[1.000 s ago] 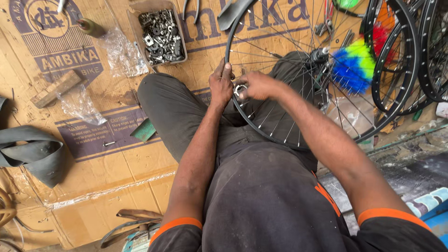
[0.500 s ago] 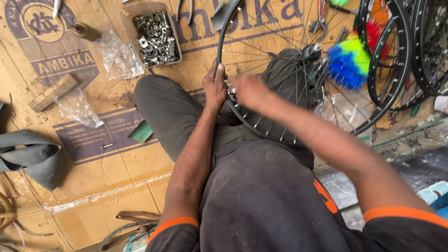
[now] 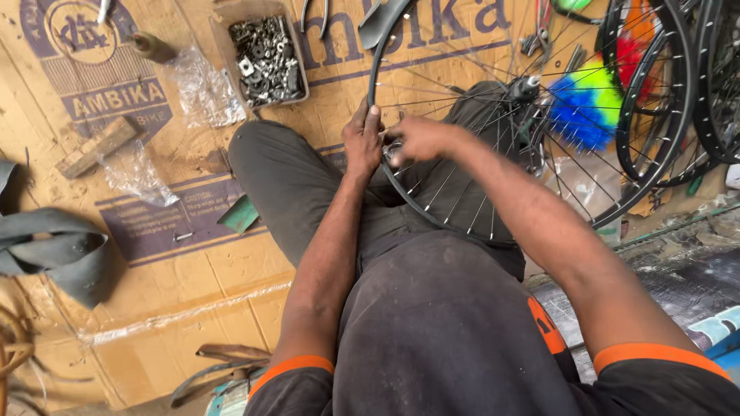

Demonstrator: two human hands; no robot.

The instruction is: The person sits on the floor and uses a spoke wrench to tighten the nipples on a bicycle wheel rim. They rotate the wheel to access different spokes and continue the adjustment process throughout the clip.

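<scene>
Between the earlier frame and this one, little shifted; both hands stayed at the wheel (image 3: 539,115) lying across the lap over the cardboard (image 3: 193,262). Left hand (image 3: 362,139) clenched the rim; right hand (image 3: 412,139) pinched something small, I couldn't tell what. A slip could drop it among the spokes (image 3: 455,192), away from the parts tray (image 3: 266,50) at the cardboard's far edge.

A flattened brown cardboard carton sheet (image 3: 231,285) covered the floor under the seated person. At ten o'clock it bore a round purple emblem (image 3: 79,32) above a purple rectangular label panel (image 3: 116,102). Large purple lettering (image 3: 432,31) ran along twelve o'clock. A darker purple printed panel (image 3: 166,219) lay at nine o'clock. Two crumpled clear plastic bags (image 3: 202,92) (image 3: 137,173) lay around ten o'clock, beside a small open cardboard box (image 3: 223,35) of metal bits.
</scene>
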